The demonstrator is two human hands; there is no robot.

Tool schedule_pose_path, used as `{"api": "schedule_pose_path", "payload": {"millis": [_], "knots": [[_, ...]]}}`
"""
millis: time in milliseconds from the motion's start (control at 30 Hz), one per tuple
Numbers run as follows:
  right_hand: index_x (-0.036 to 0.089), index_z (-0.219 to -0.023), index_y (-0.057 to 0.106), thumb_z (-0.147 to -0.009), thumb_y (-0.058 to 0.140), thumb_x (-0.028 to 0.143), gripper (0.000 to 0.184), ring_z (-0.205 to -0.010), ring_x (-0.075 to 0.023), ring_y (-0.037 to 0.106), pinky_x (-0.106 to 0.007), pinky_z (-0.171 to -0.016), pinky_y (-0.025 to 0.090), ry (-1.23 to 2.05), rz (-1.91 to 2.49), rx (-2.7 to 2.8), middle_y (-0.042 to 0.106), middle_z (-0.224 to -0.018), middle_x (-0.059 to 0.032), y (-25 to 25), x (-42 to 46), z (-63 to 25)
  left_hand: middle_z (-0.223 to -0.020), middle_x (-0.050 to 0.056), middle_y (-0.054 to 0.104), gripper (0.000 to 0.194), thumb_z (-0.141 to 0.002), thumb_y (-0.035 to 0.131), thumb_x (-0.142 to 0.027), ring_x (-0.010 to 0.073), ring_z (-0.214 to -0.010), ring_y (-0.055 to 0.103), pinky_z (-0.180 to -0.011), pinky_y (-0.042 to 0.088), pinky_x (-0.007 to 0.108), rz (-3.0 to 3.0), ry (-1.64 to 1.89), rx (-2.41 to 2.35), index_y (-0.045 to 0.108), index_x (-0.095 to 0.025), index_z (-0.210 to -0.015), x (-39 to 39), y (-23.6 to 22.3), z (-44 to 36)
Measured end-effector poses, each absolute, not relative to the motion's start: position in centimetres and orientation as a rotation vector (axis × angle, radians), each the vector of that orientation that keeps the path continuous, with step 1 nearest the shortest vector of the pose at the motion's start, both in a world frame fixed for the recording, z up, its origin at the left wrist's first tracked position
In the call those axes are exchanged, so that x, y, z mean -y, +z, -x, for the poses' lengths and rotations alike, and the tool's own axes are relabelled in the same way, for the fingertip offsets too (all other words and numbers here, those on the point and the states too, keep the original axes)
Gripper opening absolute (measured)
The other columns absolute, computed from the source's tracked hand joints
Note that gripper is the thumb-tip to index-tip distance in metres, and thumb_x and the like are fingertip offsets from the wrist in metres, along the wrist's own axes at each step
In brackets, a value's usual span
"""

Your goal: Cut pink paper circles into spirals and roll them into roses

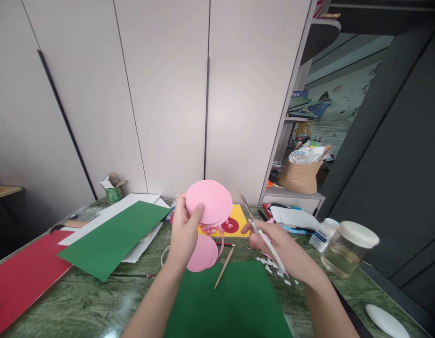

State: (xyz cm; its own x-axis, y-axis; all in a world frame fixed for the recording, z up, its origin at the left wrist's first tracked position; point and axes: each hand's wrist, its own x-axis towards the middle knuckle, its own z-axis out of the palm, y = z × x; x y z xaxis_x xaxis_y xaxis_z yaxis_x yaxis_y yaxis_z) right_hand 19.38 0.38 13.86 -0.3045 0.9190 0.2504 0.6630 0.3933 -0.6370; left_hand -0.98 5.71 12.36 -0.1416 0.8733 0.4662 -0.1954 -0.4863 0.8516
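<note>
My left hand [184, 230] is raised above the table, closed on a stack of pink paper circles [208, 202], thumb on the front. A lower pink circle [201, 253] hangs below the hand. My right hand [274, 246] grips white-handled scissors [260, 230] with the blades pointing up and left, just right of the pink circles. A thin wooden stick [223, 267] lies on the green sheet [231, 300] in front of me.
A yellow card [238, 217] with red shapes and small pink bits lies behind the hands. Green [115, 237], white and red [20, 277] sheets lie left. A glass jar [347, 249], a small white bottle [323, 234], paper scraps [274, 270] and a woven basket [302, 176] are right.
</note>
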Motion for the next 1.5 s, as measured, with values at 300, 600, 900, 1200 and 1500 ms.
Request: {"api": "schedule_pose_path", "payload": {"millis": [300,600,900,1200,1500], "knots": [[0.015,-0.08,0.058,-0.091,0.037,0.044,0.037,-0.06,-0.013,0.051,-0.022,-0.054,0.037,0.84,1.265,2.146,0.059,-0.068,-0.0018,13.6,-0.5,-19.2,-0.1,0.002,0.057,0.024,-0.081,0.056,-0.033,0.0157,-0.095,0.053,-0.08,0.043,0.025,-1.318,1.778,-0.77,0.049,-0.021,-0.101,-5.7,12.4,0.9],[0.015,-0.072,0.055,-0.09,0.036,0.049,0.043,-0.058,-0.0132,0.054,-0.022,-0.053,0.037,0.819,1.362,2.128,0.058,-0.063,-0.0009,13.3,-1.0,-19.3,-0.103,0.004,0.057,0.027,-0.079,0.057,-0.033,0.0184,-0.098,0.054,-0.079,0.045,0.027,-1.286,1.804,-0.766,0.05,-0.02,-0.102,-5.7,12.5,0.7],[0.018,-0.08,0.056,-0.088,0.042,0.049,0.036,-0.057,-0.0122,0.048,-0.023,-0.052,0.035,0.919,1.329,2.06,0.051,-0.062,0.0021,13.0,-1.1,-19.6,-0.106,0.004,0.057,0.029,-0.08,0.057,-0.033,0.018,-0.098,0.054,-0.079,0.045,0.027,-1.265,1.8,-0.775,0.049,-0.021,-0.105,-5.7,12.4,0.9],[0.022,-0.1,0.054,-0.088,0.044,0.044,0.028,-0.065,-0.0134,0.05,-0.024,-0.058,0.04,0.824,1.321,1.935,0.056,-0.074,0.001,13.3,-1.7,-22.2,-0.111,0.005,0.057,0.031,-0.08,0.057,-0.033,0.0182,-0.102,0.053,-0.083,0.044,0.028,-1.268,1.836,-0.789,0.049,-0.021,-0.107,-6.0,12.4,1.1],[0.021,-0.106,0.06,-0.086,0.051,0.039,0.028,-0.095,-0.0264,0.054,-0.039,-0.08,0.037,-0.415,1.432,1.792,0.065,-0.104,-0.0077,12.4,-2.9,-22.2,-0.111,0.006,0.057,0.032,-0.079,0.057,-0.034,0.0188,-0.103,0.053,-0.084,0.043,0.029,-1.277,1.824,-0.81,0.049,-0.021,-0.107,-6.2,12.3,1.2]]}}
